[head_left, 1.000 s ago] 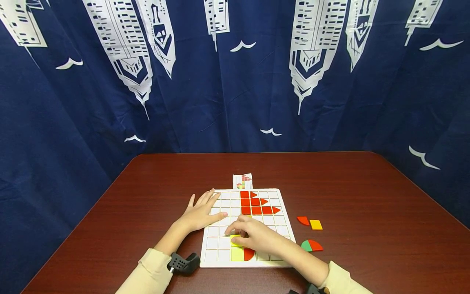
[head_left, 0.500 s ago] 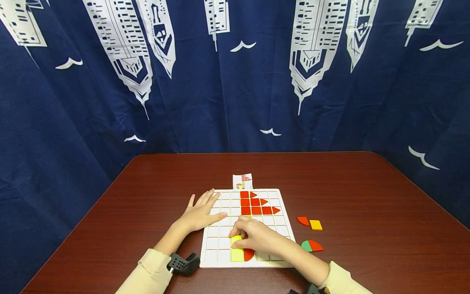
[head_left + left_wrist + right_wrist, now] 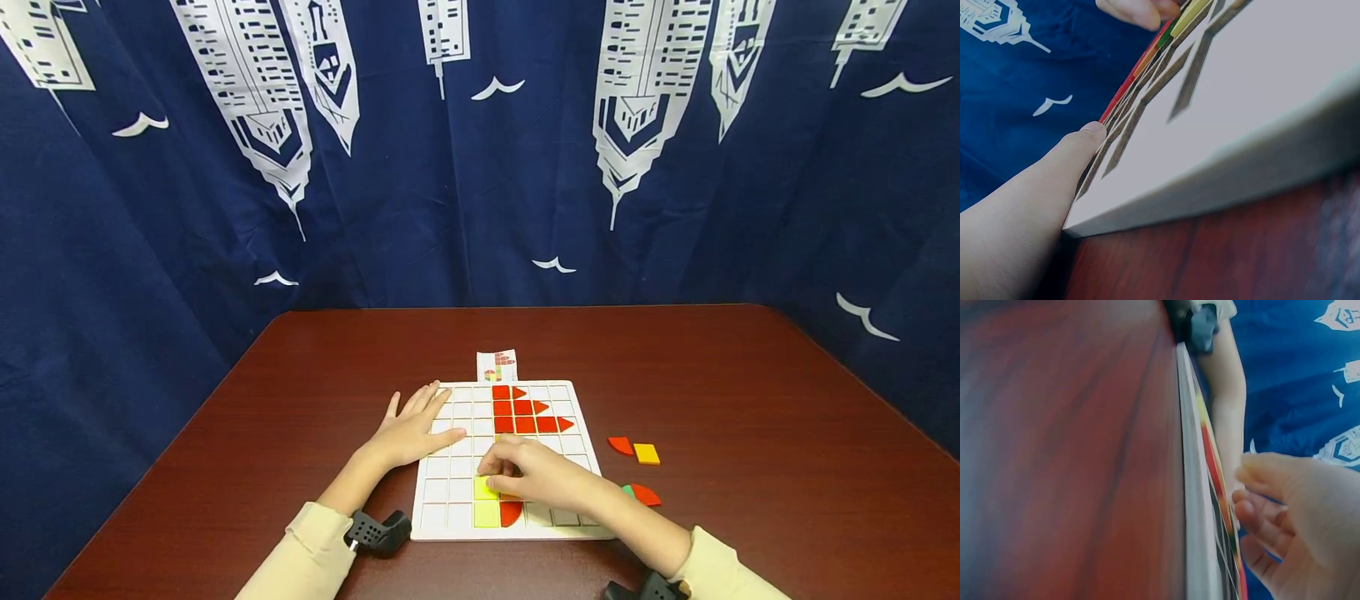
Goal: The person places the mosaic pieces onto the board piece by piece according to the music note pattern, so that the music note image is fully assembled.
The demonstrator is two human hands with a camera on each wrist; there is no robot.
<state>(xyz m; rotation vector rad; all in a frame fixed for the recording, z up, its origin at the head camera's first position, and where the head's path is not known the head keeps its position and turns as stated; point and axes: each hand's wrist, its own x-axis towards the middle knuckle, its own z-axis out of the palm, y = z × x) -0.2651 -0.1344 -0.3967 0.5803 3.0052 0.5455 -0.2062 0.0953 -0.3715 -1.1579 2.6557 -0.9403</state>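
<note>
A white grid board (image 3: 442, 512) lies on the table. My left hand (image 3: 408, 435) rests flat along its left edge with fingers spread; in the left wrist view the thumb (image 3: 1088, 139) reaches over the edge. My right hand (image 3: 536, 473) hovers over the lower middle of the board, fingers bent, just beside a yellow square tile (image 3: 485, 487). In the right wrist view a gap shows between thumb and fingers, with nothing held. Below lie a paler yellow tile (image 3: 486, 514) and a red quarter-round tile (image 3: 511, 513). Red squares and pointed tiles (image 3: 525, 424) form three rows higher up.
Right of the board are a red quarter-round (image 3: 620, 446), a yellow square (image 3: 647, 453) and another red quarter-round (image 3: 646, 496) beside a partly hidden green one. A small pattern card (image 3: 497, 365) lies behind the board. A blue printed curtain (image 3: 480, 208) hangs beyond the table.
My right hand has shifted slightly right, off the yellow square tile, uncovering more of it. The left hand stays in place; the head view has tilted a little.
</note>
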